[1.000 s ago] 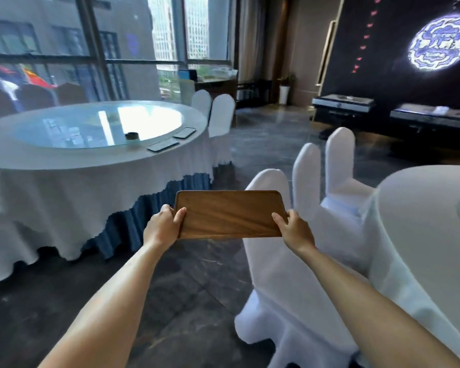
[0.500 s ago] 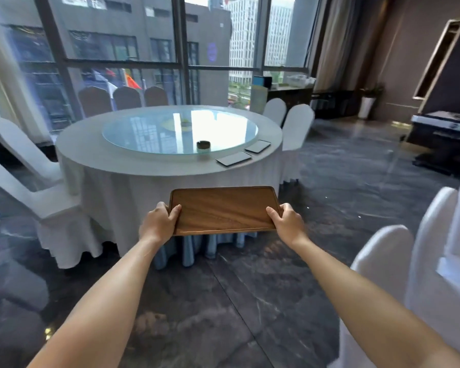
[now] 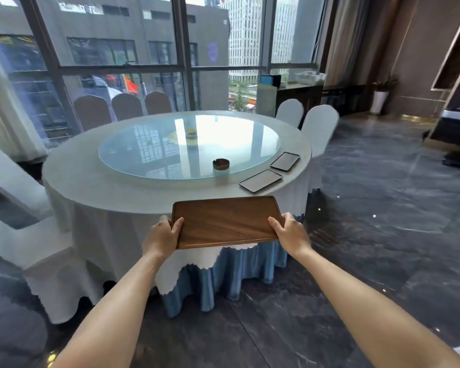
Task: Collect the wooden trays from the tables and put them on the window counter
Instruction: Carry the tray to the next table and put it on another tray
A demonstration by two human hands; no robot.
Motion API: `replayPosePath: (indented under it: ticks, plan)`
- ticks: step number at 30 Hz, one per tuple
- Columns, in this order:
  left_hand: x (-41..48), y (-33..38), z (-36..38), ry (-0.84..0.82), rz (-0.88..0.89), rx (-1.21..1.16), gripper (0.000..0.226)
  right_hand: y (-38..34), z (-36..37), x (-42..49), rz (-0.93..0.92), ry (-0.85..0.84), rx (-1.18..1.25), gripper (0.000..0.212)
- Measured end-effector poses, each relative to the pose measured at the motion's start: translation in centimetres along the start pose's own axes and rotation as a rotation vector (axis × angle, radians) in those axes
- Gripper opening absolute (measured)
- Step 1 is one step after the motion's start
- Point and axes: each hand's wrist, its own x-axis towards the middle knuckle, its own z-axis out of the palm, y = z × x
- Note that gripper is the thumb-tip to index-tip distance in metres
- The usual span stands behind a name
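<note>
Both hands clamp the wooden tray [image 3: 225, 221] by its short ends, left hand [image 3: 162, 236] and right hand [image 3: 290, 235] holding it level in the air just before the round table [image 3: 91, 179]. It looks stiff and light; end grips suit it. Two more trays [image 3: 260, 180] lie on that table's right edge.

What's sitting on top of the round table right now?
On the round table: a glass turntable carrying an ashtray, plus two trays near its right edge. The held tray hides part of the near edge.
</note>
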Motion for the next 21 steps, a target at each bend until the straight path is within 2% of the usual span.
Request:
replayPosePath:
  ticks: [10,15,21]
  plan:
    - [18.7,0.9,4.9,-0.151,0.05,-0.02,0.047,-3.7,4.0,15.2,0.134,0.072,-0.101,0.052]
    - [24.1,3.5,9.9,-0.236,0.041,-0.041,0.048,-1.2,3.8,21.5,0.203,0.088,-0.109,0.053]
    - [29.0,7.2,17.6,-0.262,-0.02,-0.052,0.038,3.7,2.9,31.4,0.202,0.013,-0.154,0.054]
